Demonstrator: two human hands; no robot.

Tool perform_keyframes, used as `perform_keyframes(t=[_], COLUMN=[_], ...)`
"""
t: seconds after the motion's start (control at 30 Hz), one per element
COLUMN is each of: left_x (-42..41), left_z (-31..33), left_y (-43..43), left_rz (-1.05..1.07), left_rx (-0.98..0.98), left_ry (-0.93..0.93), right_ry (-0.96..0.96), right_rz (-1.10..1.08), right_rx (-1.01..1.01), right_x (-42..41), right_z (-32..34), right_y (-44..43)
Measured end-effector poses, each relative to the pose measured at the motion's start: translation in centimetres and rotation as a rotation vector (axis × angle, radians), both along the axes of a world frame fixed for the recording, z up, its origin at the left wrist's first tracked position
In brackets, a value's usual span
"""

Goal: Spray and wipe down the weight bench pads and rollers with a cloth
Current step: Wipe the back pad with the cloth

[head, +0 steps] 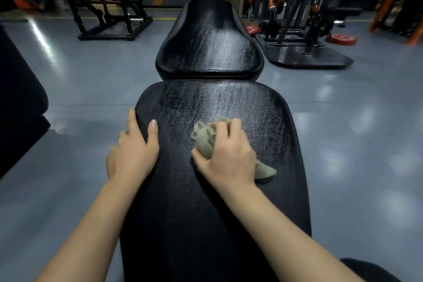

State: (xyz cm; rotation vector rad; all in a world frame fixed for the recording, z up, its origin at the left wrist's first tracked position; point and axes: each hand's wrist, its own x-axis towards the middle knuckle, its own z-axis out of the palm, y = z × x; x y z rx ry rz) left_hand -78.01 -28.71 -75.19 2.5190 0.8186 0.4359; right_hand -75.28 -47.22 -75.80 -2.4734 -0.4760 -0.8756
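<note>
Olive cloth (206, 142) bunched in right hand (225, 155) on black pad (206, 201).

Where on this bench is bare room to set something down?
Free: the long pad ahead of both hands up to the seam, and the far pad. Crowded: mid-pad, left hand on its edge, right hand gripping the cloth.

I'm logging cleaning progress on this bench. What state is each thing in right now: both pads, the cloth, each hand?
Back pad: streaky sheen on its far part, duller near the person.
Seat pad: glossy, streaked.
Cloth: bunched up, lying on the back pad.
Right hand: grips the cloth.
Left hand: rests on the back pad's left edge, thumb on top.
</note>
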Motion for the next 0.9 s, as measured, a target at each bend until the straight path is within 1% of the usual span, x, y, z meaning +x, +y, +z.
perform_keyframes(t=[0.1,0.17,0.23,0.3,0.37,0.43,0.53,0.6,0.7,0.8,0.9], left_x=[0.0,-0.1,-0.2,-0.3,-0.2,-0.3,-0.3,-0.4,-0.5,-0.3,-0.2], left_z=[0.1,0.1,0.1,0.3,0.3,0.3,0.3,0.3,0.2,0.1,0.1], left_y=[0.0,0.0,0.0,-0.1,-0.3,-0.3,-0.3,-0.2,-0.1,0.1,0.1], left_rz=[-0.01,-0.011,-0.013,-0.013,-0.008,-0.007,-0.01,-0.012,-0.021,-0.027,-0.022], left_rx=[-0.002,-0.004,-0.009,-0.013,-0.019,-0.027,-0.028,-0.033,-0.035,-0.026,-0.03], left_ry=[0.0,-0.003,0.001,0.002,0.004,0.003,-0.007,-0.004,-0.004,-0.006,-0.006], right_ry=[0.025,0.113,0.17,0.184,0.196,0.201,0.156,0.096,0.004,0.002,0.012], right_rz=[0.102,0.094,-0.02,-0.172,-0.292,-0.349,-0.387,-0.35,-0.184,-0.002,0.126], right_rx=[-0.084,-0.083,-0.021,0.074,0.123,0.125,0.122,0.104,0.055,-0.005,-0.098], right_x=[-0.2,1.3,3.2,4.9,5.8,6.1,5.5,4.6,2.4,0.4,-0.4], right_z=[0.3,1.0,1.6,2.1,2.1,1.8,1.7,1.5,0.8,0.0,-0.3], right_y=[-0.7,-3.3,-6.9,-10.4,-12.4,-12.5,-9.5,-6.7,-2.8,-1.0,-2.1])
